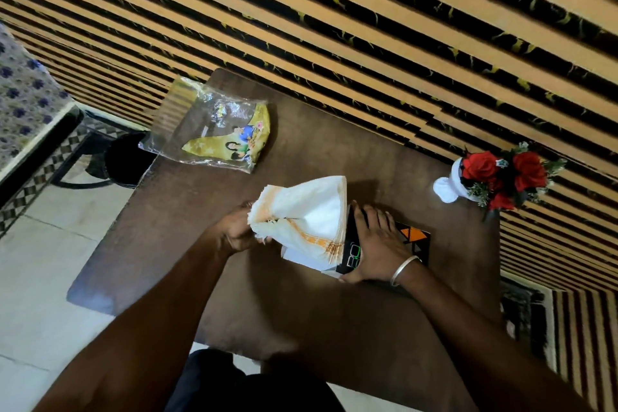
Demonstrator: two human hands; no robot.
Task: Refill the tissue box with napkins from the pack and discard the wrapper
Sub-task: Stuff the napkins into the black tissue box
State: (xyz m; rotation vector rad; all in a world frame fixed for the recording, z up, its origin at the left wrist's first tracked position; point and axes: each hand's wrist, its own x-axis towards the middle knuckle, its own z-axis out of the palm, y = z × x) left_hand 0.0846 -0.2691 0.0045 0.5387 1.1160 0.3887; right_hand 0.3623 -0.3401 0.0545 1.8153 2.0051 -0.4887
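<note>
While the box gets steadied, here's how it all sits, nothing fancy:

Left hand: left hand (239,231) sits just left of centre, grip closed around the left end of the napkins (301,211), fingers curled under the stack so you can't see most of them.

Right hand: right hand (374,244) lies flat with the grip spread wide over the top of the box (411,237), thumb hooked on the near edge. Not wrapped round anything, just pressed on it. Bangle (403,269) on the wrist.

Napkins: thick white stack with an orange band, fanned out and tilted. Right end goes into the open left end of the box, left end sticks up and out toward the left hand.

Box: black with orange triangles and some lettering, lying on its side on the brown surface (301,311), right of centre.

Wrapper: wrapper (217,130) is see-through plastic with yellow-green print, lying flat at the upper-left corner of the surface, partly hanging over the edge. Well apart from both hands.

Flowers: red flowers (501,174) in a white vase, tipped toward the right, at the right edge of the surface.

Bin: dark round bin (123,160) on the floor at left, just past the wrapper corner.

Wall: striped tan and black panels across the top.
</note>
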